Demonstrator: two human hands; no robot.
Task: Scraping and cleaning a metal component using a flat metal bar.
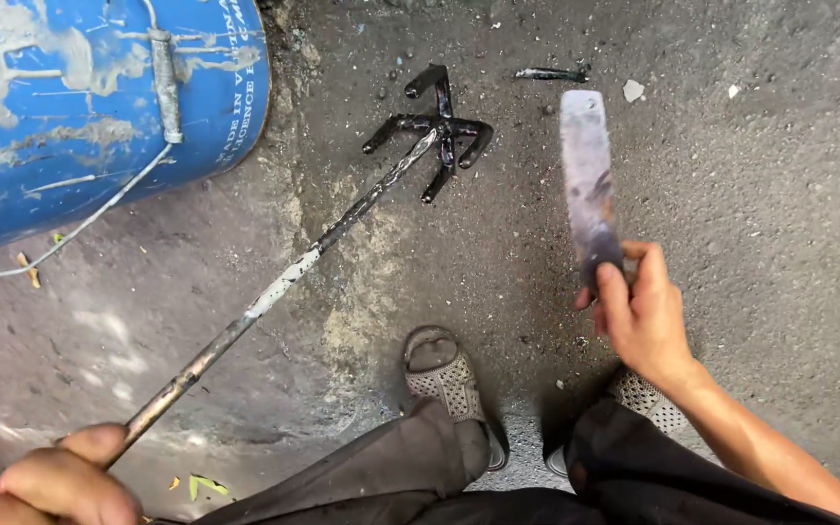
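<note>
Dusty concrete ground, blue bucket mortar-caked, left hand gripping mixing rod, right hand gripping scraper

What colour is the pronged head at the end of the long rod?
Black, glossy; the pronged head rests on the ground, seen in the head view, the rod held by the left hand.

blue drum | top left, on its side | white printed label band, cement-smeared
</note>
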